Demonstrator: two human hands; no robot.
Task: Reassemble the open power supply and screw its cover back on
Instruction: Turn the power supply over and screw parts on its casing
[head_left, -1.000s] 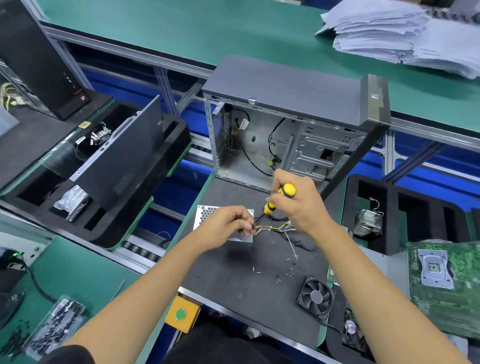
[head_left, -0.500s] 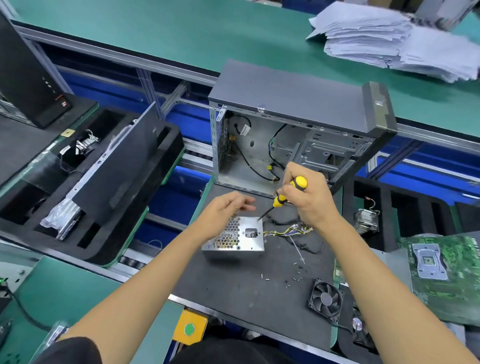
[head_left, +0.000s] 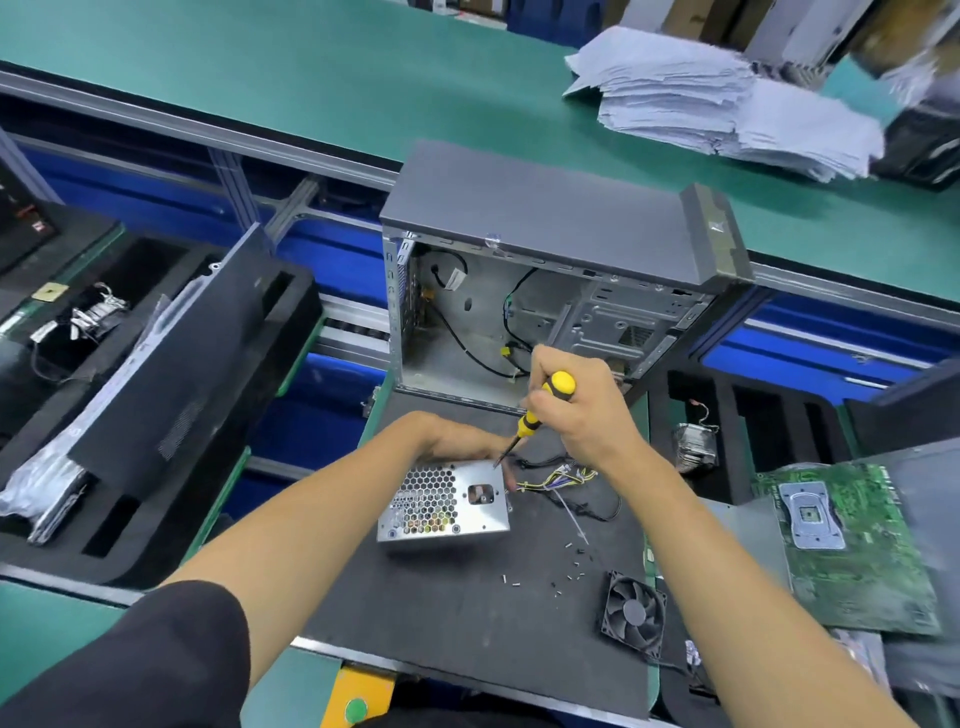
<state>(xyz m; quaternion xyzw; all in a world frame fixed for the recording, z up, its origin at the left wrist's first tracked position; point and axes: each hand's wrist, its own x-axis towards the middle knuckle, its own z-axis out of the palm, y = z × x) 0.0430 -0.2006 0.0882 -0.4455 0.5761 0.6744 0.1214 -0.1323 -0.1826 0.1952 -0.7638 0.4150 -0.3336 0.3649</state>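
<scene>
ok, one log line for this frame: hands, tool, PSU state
left hand: steadying power supply | right hand: gripping screwdriver | tip: at top rear edge | loose screws: on mat

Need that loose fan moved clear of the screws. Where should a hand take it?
Grip the black fan by its square frame, pinching two opposite outer edges from above. It lies flat on the mat with its blades facing up, so avoid the centre.

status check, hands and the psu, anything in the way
Right hand grips screwdriver, tip at power supply top edge. Left hand steadies it from behind. Loose screws and fan lie close, not blocking.
</scene>
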